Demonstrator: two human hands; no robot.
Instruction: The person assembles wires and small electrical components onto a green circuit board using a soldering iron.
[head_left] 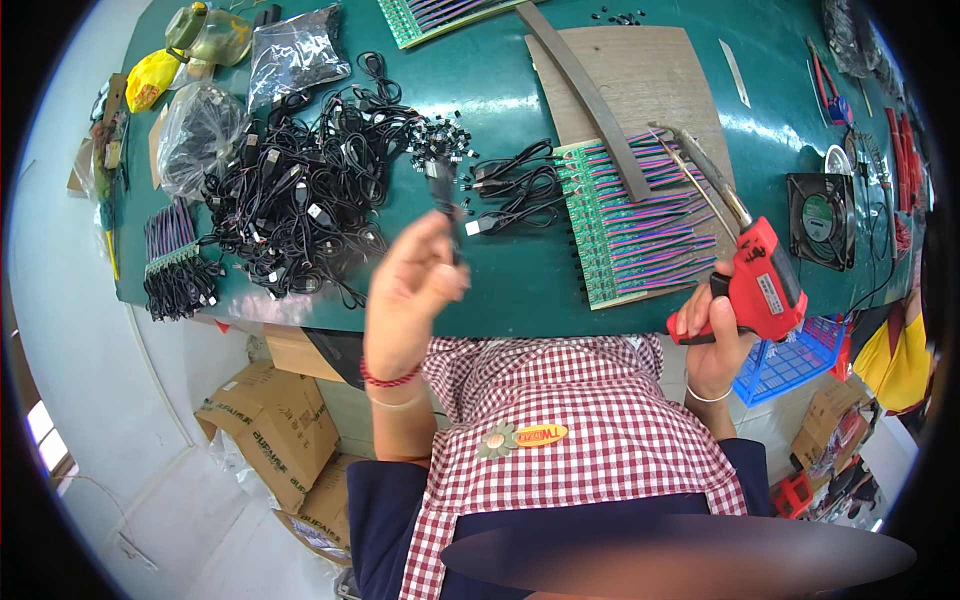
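My left hand point(412, 280) is closed on a black USB cable point(444, 195), held upright above the table and partly smeared by motion. In my right hand point(715, 335) is a red soldering gun point(768, 285), its metal tip pointing up and left over a panel of green circuit boards point(592, 230). Rows of coloured wires point(665, 235) run rightward from those boards. A flat metal bar point(590, 105) lies across the panel's upper part. Left of the panel sits a small group of black USB cables point(520, 185). Small black parts point(440, 138) lie heaped just beyond my left hand.
A big tangle of black cables point(300, 200) covers the left of the green table point(470, 300). Beside it are plastic bags point(205, 140) and a wired board bundle point(172, 240). A brown board point(640, 75) underlies the panel. To the right stands a black fan point(820, 222).
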